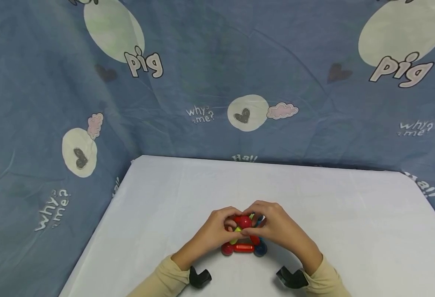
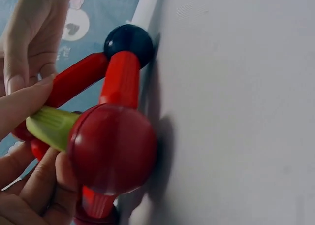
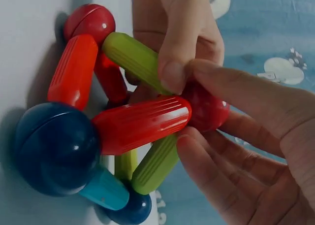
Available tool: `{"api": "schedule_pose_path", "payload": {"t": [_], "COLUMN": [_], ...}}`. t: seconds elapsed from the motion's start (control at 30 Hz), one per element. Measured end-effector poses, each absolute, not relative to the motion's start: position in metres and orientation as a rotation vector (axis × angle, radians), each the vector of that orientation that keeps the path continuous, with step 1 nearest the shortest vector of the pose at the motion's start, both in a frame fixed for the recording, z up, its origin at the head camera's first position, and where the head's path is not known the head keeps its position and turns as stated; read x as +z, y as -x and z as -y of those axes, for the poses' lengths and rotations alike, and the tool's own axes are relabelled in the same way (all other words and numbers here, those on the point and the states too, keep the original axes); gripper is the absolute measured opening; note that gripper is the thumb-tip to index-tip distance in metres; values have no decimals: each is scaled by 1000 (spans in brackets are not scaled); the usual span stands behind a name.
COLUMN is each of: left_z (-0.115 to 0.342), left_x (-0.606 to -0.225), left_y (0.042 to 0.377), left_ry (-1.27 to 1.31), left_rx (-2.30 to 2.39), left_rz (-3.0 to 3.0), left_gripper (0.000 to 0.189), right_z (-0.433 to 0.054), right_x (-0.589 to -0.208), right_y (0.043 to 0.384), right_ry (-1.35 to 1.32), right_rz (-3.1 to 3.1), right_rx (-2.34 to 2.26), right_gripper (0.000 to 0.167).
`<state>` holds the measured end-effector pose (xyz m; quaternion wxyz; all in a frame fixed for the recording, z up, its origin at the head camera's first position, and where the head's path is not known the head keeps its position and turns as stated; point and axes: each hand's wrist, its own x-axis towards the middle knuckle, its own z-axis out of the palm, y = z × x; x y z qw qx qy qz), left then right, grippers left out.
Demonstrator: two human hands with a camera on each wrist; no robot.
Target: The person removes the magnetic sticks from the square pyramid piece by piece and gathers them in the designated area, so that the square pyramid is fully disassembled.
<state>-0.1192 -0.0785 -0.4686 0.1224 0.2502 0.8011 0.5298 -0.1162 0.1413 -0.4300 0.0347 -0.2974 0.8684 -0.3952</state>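
A small pyramid-like frame of plastic rods and balls stands on the white table (image 1: 158, 231). At its top is a red ball (image 3: 210, 109), pinched between thumb and fingers of my right hand (image 1: 274, 222). My left hand (image 1: 217, 227) grips the upper end of a green rod (image 3: 133, 57), its thumb lying along the rod just below that ball. A red rod (image 3: 142, 125) slopes from the top ball down to a dark blue ball (image 3: 56, 148). Along the front base, a second red rod (image 1: 244, 248) joins a lower red ball (image 1: 227, 248) to the blue one.
A teal rod (image 3: 106, 188) and another dark blue ball (image 3: 133, 208) belong to the base's far side. Black wrist mounts (image 1: 200, 278) hang by both sleeves. A blue printed cloth (image 1: 210, 74) rises behind and left of the table.
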Motion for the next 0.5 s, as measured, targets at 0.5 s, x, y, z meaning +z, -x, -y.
{"api": "schedule_pose_path", "payload": {"t": [0.5], "left_z": [68], "left_x": [-473], "left_y": [110], "left_ry": [-641], "left_rx": [1662], "left_rz": [-2319], "left_gripper": [40], "right_z": [-140], "right_x": [-428], "right_y": [113], "right_ry": [905], "right_rz": [-2695], "right_rx": [-1169], "right_gripper": [27]}}
